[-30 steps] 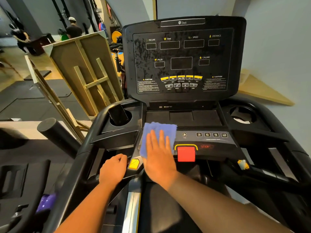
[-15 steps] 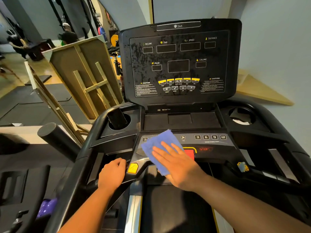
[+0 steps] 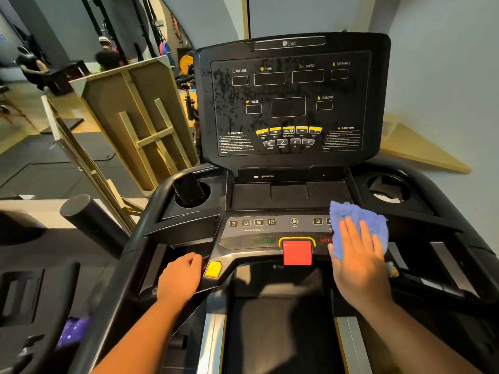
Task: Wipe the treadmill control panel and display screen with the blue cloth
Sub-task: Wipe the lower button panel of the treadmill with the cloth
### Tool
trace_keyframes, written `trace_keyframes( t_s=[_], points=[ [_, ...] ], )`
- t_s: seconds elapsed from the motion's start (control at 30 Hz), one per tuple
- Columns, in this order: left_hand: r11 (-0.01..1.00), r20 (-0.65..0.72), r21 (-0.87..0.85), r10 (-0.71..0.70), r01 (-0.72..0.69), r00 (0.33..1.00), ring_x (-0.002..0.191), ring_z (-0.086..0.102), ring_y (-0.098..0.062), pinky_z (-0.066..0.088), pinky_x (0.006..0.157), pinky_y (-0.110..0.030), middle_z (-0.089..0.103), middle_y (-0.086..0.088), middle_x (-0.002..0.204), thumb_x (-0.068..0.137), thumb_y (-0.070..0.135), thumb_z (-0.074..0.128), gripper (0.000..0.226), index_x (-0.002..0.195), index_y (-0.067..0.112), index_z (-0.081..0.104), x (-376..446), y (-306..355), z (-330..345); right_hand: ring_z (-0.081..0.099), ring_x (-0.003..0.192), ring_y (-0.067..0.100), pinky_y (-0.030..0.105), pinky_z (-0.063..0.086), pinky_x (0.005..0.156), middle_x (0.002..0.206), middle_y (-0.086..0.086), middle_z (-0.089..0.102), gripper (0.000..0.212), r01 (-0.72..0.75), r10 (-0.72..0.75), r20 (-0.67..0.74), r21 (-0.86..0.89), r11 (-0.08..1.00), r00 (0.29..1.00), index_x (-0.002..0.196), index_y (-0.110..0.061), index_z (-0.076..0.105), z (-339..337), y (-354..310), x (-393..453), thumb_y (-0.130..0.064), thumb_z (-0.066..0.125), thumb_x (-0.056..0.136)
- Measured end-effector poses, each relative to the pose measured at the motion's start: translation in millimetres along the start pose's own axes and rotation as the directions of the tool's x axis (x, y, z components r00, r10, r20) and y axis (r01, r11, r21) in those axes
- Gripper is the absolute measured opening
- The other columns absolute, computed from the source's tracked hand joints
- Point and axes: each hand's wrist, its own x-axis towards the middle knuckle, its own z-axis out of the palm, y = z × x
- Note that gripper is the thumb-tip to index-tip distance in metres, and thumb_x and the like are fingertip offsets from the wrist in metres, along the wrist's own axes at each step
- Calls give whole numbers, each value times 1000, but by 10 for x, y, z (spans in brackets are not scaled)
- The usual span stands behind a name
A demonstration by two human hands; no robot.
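The blue cloth lies flat on the right end of the treadmill's lower control panel, covering the right number keys and part of the STOP label. My right hand presses it down with fingers spread. My left hand is curled over the left handlebar beside a yellow button. The upright display screen stands behind, black and streaked with wet spots on its left half. A red stop key sits at the panel's middle.
A dark phone leans in the left cup holder. The right cup holder holds a scrap of something pale. Wooden frames lean to the left of the treadmill. A person stands far back left.
My right hand has slid the cloth from the panel's left side, across the red stop key, to its right end. The left number keys and START label are now uncovered. My left hand stayed.
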Motion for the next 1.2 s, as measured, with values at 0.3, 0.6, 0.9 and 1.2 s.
trace_keyframes(
  t_s=[0.3, 0.6, 0.9, 1.2],
  points=[
    [1000, 4, 3, 4, -4, 1000, 68, 63, -16, 39, 58, -26, 66, -4, 72, 105, 29, 38, 38, 79, 15, 62, -12, 13, -6, 33, 143, 51, 64, 27, 114, 155, 24, 39, 85, -47, 51, 149, -29, 998, 988, 148, -1, 45, 142, -1147, 321, -43, 74, 80],
    [999, -28, 30, -25, 26, 999, 65, 56, -12, 36, 56, -28, 65, -2, 71, 103, 29, 39, 38, 79, 15, 65, -21, 40, -8, -5, 154, 39, 53, -7, 121, 169, 9, 5, 76, 519, -538, 281, 145, 842, 795, 161, -18, 13, 196, -1930, 263, -46, 48, 100],
    [999, 1, 26, -42, 42, 999, 71, 56, -17, 37, 64, -34, 63, 2, 74, 101, 31, 38, 36, 77, 18, 62, 1, 20, -4, -3, 156, 18, 38, -8, 124, 169, -10, 12, 62, 723, -779, 314, 297, 624, 543, 160, -30, 21, 69, -1245, 352, -38, 42, 102],
    [1000, -2, 10, -14, 14, 1000, 70, 61, -15, 37, 59, -29, 66, -2, 73, 103, 28, 40, 36, 75, 17, 61, -4, 5, 3, 23, 153, 23, 50, 28, 120, 161, -4, 35, 57, 503, -531, 165, 186, 844, 831, 154, -22, 36, -35, -258, 243, -38, 39, 100]
  ],
)
